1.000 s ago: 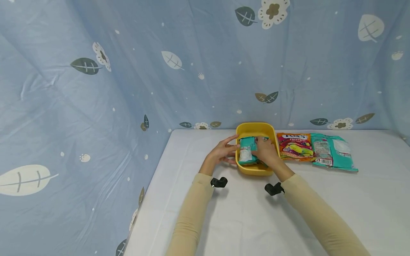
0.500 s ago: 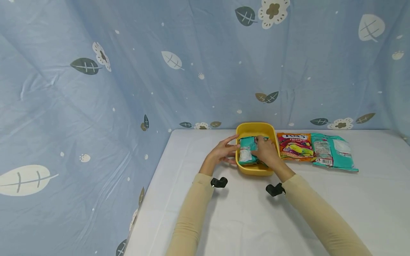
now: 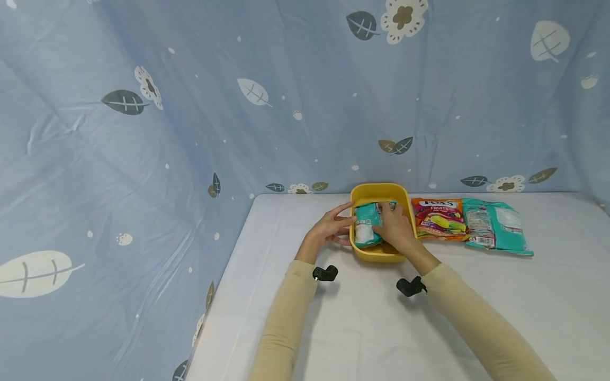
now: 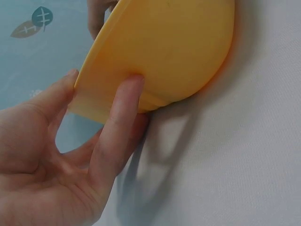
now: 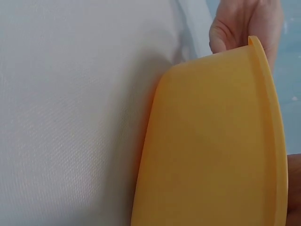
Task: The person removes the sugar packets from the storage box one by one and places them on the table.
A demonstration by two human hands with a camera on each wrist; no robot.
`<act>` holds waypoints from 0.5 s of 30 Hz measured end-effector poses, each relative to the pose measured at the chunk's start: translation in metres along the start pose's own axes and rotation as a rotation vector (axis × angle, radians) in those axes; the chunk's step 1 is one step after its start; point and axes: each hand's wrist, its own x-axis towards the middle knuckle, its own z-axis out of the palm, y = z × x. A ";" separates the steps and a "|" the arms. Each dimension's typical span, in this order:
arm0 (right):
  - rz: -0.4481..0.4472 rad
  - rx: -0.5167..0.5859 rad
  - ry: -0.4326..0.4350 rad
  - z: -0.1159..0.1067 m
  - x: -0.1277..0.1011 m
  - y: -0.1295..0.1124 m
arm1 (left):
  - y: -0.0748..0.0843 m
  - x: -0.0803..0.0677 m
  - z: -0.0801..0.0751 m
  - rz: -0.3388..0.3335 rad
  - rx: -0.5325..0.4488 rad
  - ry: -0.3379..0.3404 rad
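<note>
Left hand, fingers straight, steadies the yellow plastic tub; right hand presses the teal snack packet inside. Fruit-candy bag and second teal packet remain on the white table.

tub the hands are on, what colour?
Yellow tub; plainest in the left wrist view, where it fills the frame.

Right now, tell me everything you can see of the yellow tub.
The yellow tub is a smooth, plastic-looking container with rounded corners and a thin rim, standing upright on the white table. A teal packet lies inside it. The left hand rests straight fingers against its outer left wall; the right hand reaches in onto the packet.
</note>
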 end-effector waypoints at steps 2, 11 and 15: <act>-0.010 0.011 0.011 -0.002 -0.001 -0.001 | 0.000 0.000 0.000 0.000 -0.004 0.000; -0.030 0.057 -0.011 -0.006 -0.001 0.004 | 0.001 -0.001 0.002 0.000 -0.002 0.004; -0.053 0.090 -0.028 -0.006 -0.001 0.007 | 0.000 -0.001 0.002 0.001 0.000 0.005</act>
